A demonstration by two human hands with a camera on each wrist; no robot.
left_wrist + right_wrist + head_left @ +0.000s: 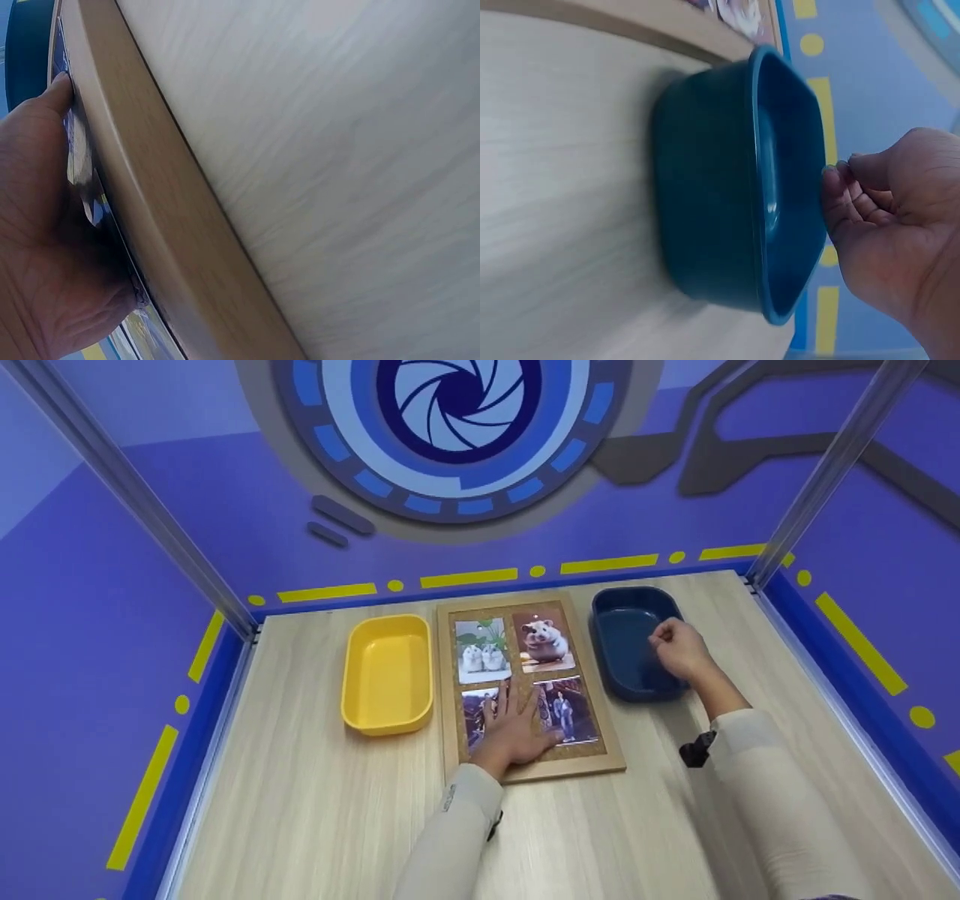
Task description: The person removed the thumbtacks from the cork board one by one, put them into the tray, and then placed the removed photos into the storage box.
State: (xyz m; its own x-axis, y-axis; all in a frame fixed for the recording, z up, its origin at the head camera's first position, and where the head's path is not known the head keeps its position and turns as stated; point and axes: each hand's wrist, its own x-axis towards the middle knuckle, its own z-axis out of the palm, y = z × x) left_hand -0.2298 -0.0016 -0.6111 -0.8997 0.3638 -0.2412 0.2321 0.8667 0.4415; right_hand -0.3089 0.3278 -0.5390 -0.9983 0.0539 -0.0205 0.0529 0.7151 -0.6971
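Observation:
A wood-framed cork board [525,764] lies on the table with several photos on it. My left hand [517,731] rests flat on its lower part, fingers spread over a photo of a standing person [568,714] and a dark photo [474,712]. Above them are a photo of two hamsters [482,652] and one of a single hamster [544,641], each with a small pale spot near its top. Over the dark blue tray [705,187], my right hand [681,649] has its fingers curled, thumb and fingertips together. No object shows between them.
Left of the board sits a yellow tray [386,724]. The light wood table [315,810] is bordered by blue-purple panels [195,510] at the back and sides, with metal posts [832,480] at the corners.

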